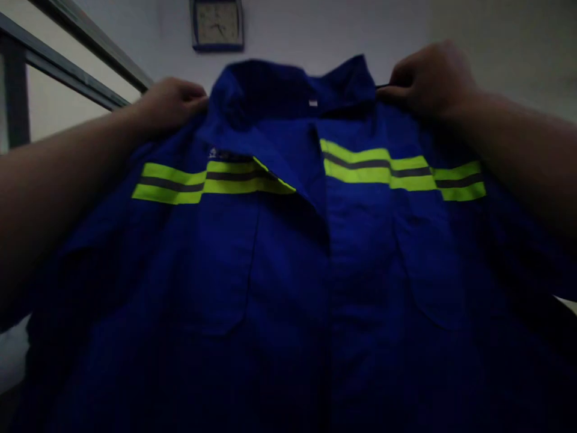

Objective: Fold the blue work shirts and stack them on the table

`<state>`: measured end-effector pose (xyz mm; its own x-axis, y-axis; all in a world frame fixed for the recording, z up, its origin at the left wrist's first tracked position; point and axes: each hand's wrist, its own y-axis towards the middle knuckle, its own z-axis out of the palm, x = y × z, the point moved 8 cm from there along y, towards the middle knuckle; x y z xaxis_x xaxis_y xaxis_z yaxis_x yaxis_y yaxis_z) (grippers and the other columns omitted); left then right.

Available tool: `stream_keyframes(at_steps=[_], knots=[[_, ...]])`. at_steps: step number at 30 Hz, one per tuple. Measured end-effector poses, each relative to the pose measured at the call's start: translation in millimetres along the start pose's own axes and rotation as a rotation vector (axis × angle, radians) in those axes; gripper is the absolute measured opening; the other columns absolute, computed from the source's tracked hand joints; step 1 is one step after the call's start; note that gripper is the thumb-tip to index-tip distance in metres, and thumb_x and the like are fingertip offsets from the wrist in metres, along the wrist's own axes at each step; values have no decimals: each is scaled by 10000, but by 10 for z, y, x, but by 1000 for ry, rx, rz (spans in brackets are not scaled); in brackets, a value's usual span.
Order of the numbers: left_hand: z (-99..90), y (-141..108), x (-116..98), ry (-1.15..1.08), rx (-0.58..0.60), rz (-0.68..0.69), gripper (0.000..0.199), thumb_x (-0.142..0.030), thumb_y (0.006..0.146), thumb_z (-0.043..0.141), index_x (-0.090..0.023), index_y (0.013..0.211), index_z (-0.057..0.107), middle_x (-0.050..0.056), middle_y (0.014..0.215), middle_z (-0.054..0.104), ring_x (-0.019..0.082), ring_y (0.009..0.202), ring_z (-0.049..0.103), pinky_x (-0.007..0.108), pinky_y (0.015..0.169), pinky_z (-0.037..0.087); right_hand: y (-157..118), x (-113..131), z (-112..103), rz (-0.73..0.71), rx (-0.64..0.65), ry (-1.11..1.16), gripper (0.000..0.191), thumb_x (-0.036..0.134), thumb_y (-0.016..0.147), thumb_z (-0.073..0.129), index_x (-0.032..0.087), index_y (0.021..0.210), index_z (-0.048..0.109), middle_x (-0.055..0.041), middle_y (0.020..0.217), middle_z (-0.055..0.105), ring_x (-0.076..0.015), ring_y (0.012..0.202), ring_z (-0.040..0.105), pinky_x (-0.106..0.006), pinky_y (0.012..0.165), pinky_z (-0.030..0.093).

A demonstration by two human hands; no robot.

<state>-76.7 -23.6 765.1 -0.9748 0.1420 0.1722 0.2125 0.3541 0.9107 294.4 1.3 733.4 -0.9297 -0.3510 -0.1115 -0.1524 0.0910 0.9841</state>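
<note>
1. Jacket (288,258), blue with yellow bands, hangs between my two hands, its collar (274,81) just inside both grips.
2. Its collar points up, its front faces me, and its long axis runs upright, down out of view.
3. My left hand (174,103) pinches one shoulder; my right hand (435,81) grasps the other.
4. Beyond, a clock (219,25) hangs on the wall (311,30).

The head-worn camera faces forward, close to a yellow-green-banded blue cloth jacket (288,270), with a square blue-framed wall clock (217,25) beyond at eleven o'clock
</note>
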Motion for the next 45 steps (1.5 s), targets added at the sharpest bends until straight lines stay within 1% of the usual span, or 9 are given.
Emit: stream_keyframes(at_steps=[3, 7, 13, 18, 22, 25, 36, 41, 45], knots=[[293, -123, 120, -50, 66, -56, 710, -423, 911, 159, 168, 998, 543, -16, 833, 543, 193, 985, 581, 363, 808, 353, 216, -49, 260, -29, 37, -10, 719, 650, 767, 405, 5, 925, 682, -114, 1044, 712, -170, 984, 632, -326, 730, 368], [1509, -463, 377, -241, 644, -106, 529, -465, 908, 402, 4, 957, 640, -4, 778, 642, 138, 821, 618, 286, 800, 453, -134, -79, 1504, -117, 663, 12, 515, 520, 831, 556, 27, 797, 703, -71, 919, 733, -148, 895, 657, -273, 790, 414], [3010, -1841, 159, 5, 447, -322, 364, -273, 925, 402, -122, 1201, 586, 180, 1188, 613, 301, 1140, 534, 447, 996, 374, -2239, 93, 2867, 228, 958, 25, 349, 269, 974, 442, 88, 1232, 593, -229, 1260, 589, -307, 1194, 533, -422, 952, 434], [3660, -3678, -508, -119, 752, -248, 401, -267, 905, 456, -219, 1293, 546, 146, 1350, 517, 297, 1275, 432, 510, 1103, 236, -3988, 619, 2964, 214, 1188, 148, 438, 302, 970, 433, 145, 1377, 477, -179, 1392, 494, -281, 1307, 428, -406, 1037, 388], [3645, -4818, -748, -273, 1134, -193, 516, -491, 913, 446, -342, 1407, 434, 73, 1532, 338, 344, 1410, 256, 614, 1109, 159, -5028, 806, 2639, 157, 1396, 252, 575, 487, 926, 485, 188, 1416, 456, -168, 1482, 399, -331, 1370, 350, -480, 1094, 310], [3583, -5125, -760, -291, 1227, -206, 599, -588, 930, 321, -367, 1486, 283, 37, 1592, 193, 348, 1454, 129, 623, 1114, 125, -5451, 787, 2498, 139, 1467, 256, 665, 608, 929, 360, 255, 1492, 328, -130, 1569, 236, -379, 1435, 178, -593, 1118, 181], [4039, -4623, -722, -298, 1056, -175, 512, -460, 965, 361, -241, 1422, 434, 119, 1497, 394, 357, 1388, 308, 566, 1098, 229, -5304, 543, 3198, 75, 1374, 246, 562, 526, 967, 343, 281, 1472, 360, -91, 1555, 290, -307, 1436, 222, -533, 1135, 194], [3658, -4288, -876, -340, 897, -96, 451, -277, 988, 275, -64, 1315, 500, 157, 1407, 471, 249, 1335, 367, 491, 1145, 104, -5000, 622, 3155, 71, 1187, 196, 471, 324, 980, 377, 109, 1387, 475, -189, 1460, 422, -305, 1381, 334, -516, 1135, 212], [2972, -4344, -1069, -455, 899, 77, 380, -209, 969, 307, -128, 1222, 579, 76, 1283, 574, 175, 1239, 469, 447, 1152, 149, -4795, 835, 2608, -26, 1093, 329, 374, 242, 935, 444, 111, 1253, 593, -171, 1357, 530, -275, 1297, 446, -435, 1095, 342]])
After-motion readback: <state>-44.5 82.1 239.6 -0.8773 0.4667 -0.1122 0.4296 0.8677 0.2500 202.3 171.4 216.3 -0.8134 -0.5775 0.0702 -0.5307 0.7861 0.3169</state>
